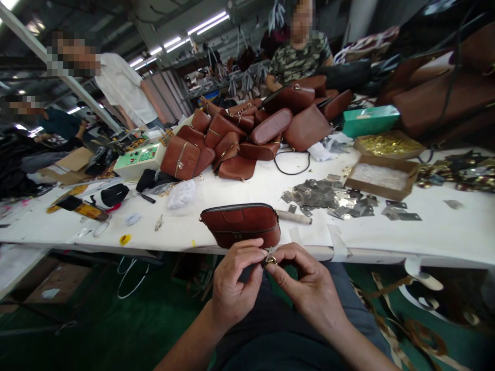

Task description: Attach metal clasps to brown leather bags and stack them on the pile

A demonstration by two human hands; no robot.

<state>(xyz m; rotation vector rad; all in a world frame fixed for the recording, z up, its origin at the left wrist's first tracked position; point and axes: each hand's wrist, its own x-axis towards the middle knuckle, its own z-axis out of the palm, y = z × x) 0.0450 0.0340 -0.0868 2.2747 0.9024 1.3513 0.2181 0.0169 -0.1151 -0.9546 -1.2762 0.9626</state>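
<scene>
Both hands meet just in front of the table's front edge, fingertips nearly touching. Between thumb and forefinger of my right hand point(309, 281) is a small gold metal ring point(271, 260). The fingers of my left hand point(237, 278) are pinched beside it, at a small pale piece whose kind I cannot make out. Right behind the hands a brown leather bag point(247, 222) with a dark zipper stands at the table edge. A pale rod point(294, 217) lies at its right side.
Brown bags point(232, 134) are piled farther back on the white table point(247, 190). Thin metal plates point(320, 196), a box of gold parts point(389, 145) and a green box point(370, 120) lie right. A control unit point(139, 158) stands left. People are across the table.
</scene>
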